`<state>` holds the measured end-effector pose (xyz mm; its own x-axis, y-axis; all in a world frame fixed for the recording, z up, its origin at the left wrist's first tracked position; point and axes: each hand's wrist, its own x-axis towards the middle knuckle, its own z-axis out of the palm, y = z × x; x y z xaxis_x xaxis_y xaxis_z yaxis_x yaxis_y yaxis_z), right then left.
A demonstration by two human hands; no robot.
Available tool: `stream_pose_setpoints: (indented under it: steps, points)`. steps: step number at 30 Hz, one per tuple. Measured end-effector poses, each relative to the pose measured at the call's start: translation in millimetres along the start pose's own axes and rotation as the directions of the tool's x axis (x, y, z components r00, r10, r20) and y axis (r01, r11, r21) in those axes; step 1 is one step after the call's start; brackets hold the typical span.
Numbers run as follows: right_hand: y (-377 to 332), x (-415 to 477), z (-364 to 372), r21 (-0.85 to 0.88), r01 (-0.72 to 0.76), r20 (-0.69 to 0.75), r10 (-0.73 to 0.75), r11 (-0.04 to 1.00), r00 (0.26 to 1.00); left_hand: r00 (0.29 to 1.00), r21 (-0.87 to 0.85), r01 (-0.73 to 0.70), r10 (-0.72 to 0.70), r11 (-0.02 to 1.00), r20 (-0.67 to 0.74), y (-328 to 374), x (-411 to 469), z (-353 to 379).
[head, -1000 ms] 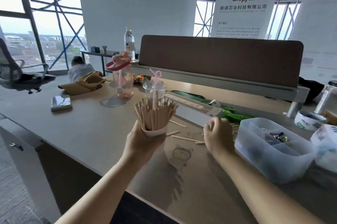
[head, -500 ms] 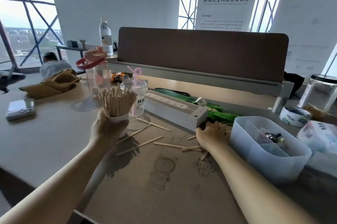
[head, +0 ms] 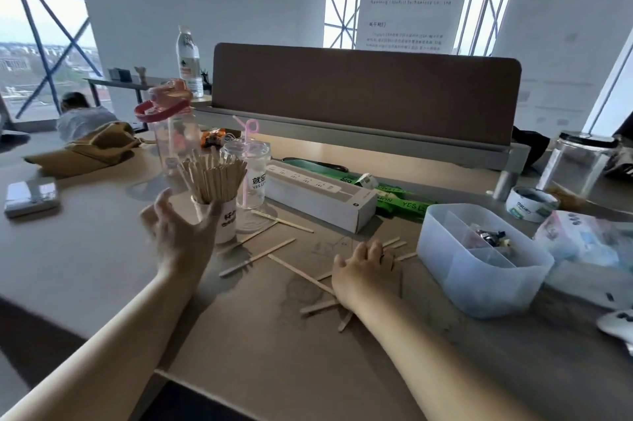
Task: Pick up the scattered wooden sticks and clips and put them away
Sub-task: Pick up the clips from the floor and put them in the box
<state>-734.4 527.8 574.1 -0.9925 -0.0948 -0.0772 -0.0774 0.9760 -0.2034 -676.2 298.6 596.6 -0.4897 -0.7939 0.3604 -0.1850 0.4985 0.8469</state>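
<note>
A white paper cup (head: 226, 219) packed with wooden sticks (head: 213, 179) stands on the table. My left hand (head: 181, 237) hovers just left of it, fingers spread, holding nothing. Several loose sticks (head: 257, 257) lie scattered on the brown mat between the cup and my right hand (head: 363, 270). That hand lies palm down on the mat with its fingers curled over a few sticks (head: 394, 244); the fingertips are hidden. Right of it sits a clear divided plastic box (head: 479, 287) with clips (head: 490, 237) inside.
A white power-strip box (head: 318, 198) lies behind the sticks, with a clear cup and pink straw (head: 250, 177) and a pink-lidded bottle (head: 171, 132) by the paper cup. Tape roll (head: 531, 204), glass jar (head: 579, 163) and tissue pack (head: 582, 239) crowd the right.
My left hand has set the stick-filled cup down on the table and let go of it. My right hand has slid back toward me over the loose sticks.
</note>
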Motion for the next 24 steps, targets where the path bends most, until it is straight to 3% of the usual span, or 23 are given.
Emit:
stream_pose_setpoints:
  steps: [2, 3, 5, 8, 11, 12, 14, 16, 17, 19, 21, 24]
  points:
    - [-9.0, -7.4, 0.8, 0.012, -0.057, -0.045, 0.057, 0.998, 0.997, 0.968, -0.020, -0.195, 0.189, 0.981, -0.163, 6.8, -16.1, -8.7]
    - [-13.7, -9.4, -0.8, 0.018, -0.092, -0.078, 0.093, 0.996, 0.993, 0.935, -0.017, -0.319, 0.312, 0.948, -0.167, 8.4, -24.4, -10.8]
    - [-23.7, -5.3, -1.2, 0.075, -0.117, -0.131, 0.126, 0.990, 0.983, 0.888, -0.017, -0.461, 0.461, 0.887, 0.003, 10.2, -42.7, -8.8]
    - [-35.8, -2.6, -0.9, 0.327, 0.015, -0.202, 0.055, 0.945, 0.978, 0.851, 0.130, -0.423, 0.344, 0.897, 0.397, 8.3, -74.3, 3.7]
    - [-27.0, -7.7, -3.5, 0.470, 0.195, -0.268, -0.071, 0.861, 0.961, 0.785, 0.376, -0.463, 0.174, 0.802, 0.595, 7.0, -85.8, 12.3]
    - [-20.0, -8.7, -6.0, 0.437, 0.282, -0.232, -0.196, 0.854, 0.953, 0.763, 0.373, -0.489, 0.180, 0.789, 0.621, 9.5, -85.8, 12.8]
    - [-6.8, -11.1, -16.1, 0.394, 0.380, 0.024, -0.423, 0.837, 0.906, 0.747, 0.289, -0.465, 0.196, 0.837, 0.635, 15.1, -81.9, 13.3]
    - [3.9, -11.2, -29.3, 0.353, 0.421, 0.297, -0.527, 0.836, 0.797, 0.787, 0.141, -0.302, 0.163, 0.943, 0.595, 21.0, -77.2, 17.7]
    - [8.5, -10.3, -33.3, 0.340, 0.441, 0.346, -0.547, 0.831, 0.763, 0.810, 0.067, -0.218, 0.143, 0.974, 0.569, 24.3, -74.1, 21.0]
    - [15.1, -8.9, -36.4, 0.344, 0.443, 0.339, -0.550, 0.828, 0.764, 0.840, 0.015, -0.170, 0.137, 0.985, 0.525, 27.0, -61.5, 33.1]
    - [16.6, -6.7, -33.2, 0.360, 0.438, 0.281, -0.544, 0.823, 0.791, 0.824, 0.051, -0.294, 0.227, 0.954, 0.519, 31.1, -43.0, 46.2]
    - [12.0, -0.3, -22.7, 0.309, 0.499, 0.126, -0.555, 0.809, 0.822, 0.712, 0.158, -0.517, 0.320, 0.841, 0.625, 38.0, -20.9, 64.5]
